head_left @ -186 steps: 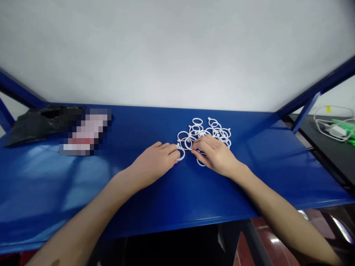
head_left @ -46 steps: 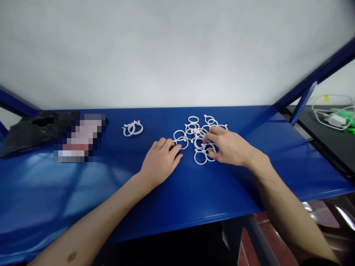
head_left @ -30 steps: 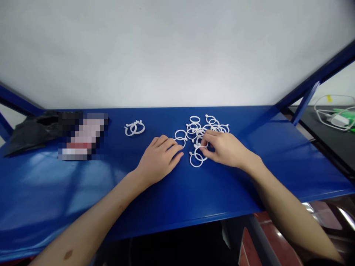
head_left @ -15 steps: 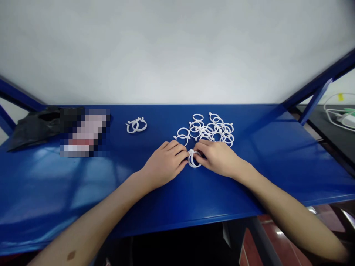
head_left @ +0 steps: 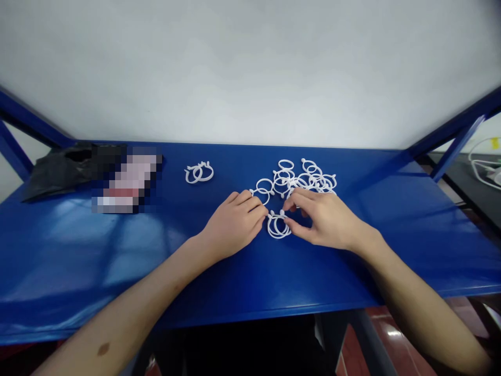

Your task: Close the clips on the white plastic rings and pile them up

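Observation:
Between my hands, a small cluster of overlapping white plastic shower curtain rings with knobbed ends stands just above the blue table. My left hand has its fingers curled together, the tips at the cluster's left knob; the thumb is mostly hidden. On the other side, my right hand holds the right edge of the cluster between thumb and fingertips. Behind the hands lies a loose pile of similar rings, partly covered by my right hand. Another ring pair lies just beyond my left fingers.
Farther left, linked rings lie apart on the blue tabletop. A black plastic bag and a blurred-out pink item are at the far left. Blue frame bars and a pale wall bound the table.
The knobs of the held rings have spread apart, and my right hand has shifted slightly right with its thumb and fingers wider. The whole view has shifted a little.

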Available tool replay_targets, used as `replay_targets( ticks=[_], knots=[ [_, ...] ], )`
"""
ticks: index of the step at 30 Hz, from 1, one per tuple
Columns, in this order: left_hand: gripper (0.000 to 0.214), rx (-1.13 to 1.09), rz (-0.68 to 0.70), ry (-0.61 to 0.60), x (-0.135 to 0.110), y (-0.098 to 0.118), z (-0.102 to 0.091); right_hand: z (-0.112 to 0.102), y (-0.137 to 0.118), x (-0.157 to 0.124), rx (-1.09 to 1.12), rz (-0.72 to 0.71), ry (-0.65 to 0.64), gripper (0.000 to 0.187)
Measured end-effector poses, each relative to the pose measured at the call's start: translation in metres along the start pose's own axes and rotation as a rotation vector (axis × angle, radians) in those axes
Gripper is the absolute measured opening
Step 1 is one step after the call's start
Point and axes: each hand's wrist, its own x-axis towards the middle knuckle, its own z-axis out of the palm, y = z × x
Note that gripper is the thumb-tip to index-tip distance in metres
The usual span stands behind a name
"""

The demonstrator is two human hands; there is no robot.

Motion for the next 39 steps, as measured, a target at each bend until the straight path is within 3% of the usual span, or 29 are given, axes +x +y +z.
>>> replay_targets(
  ticks=[3,7,11,20,26,33,39],
  knots=[
    [0.022,-0.003,0.015,-0.002,0.000,0.000,0.001,-0.007,0.002,-0.005,0.029,-0.098,-0.091,0.022],
    [0.023,-0.018,0.022,-0.020,-0.002,0.000,0.004,-0.003,0.002,-0.005,0.006,-0.089,-0.164,0.026],
    [0.021,-0.062,0.025,-0.043,-0.002,0.002,0.002,0.009,0.003,-0.001,0.084,-0.084,-0.182,0.014],
    [0.032,-0.098,-0.020,-0.113,-0.001,0.003,-0.001,0.020,0.001,0.001,0.223,-0.121,-0.098,0.020],
    [0.040,-0.067,-0.050,-0.143,0.000,0.001,-0.001,0.022,0.001,0.000,0.130,-0.198,-0.088,0.021],
    [0.044,-0.028,-0.122,-0.176,0.000,0.002,-0.001,0.028,-0.006,0.001,-0.091,-0.249,0.068,0.023],
    [0.048,-0.078,-0.111,-0.194,0.000,-0.003,-0.003,0.035,-0.008,0.005,-0.155,-0.330,0.088,0.027]
  ],
)
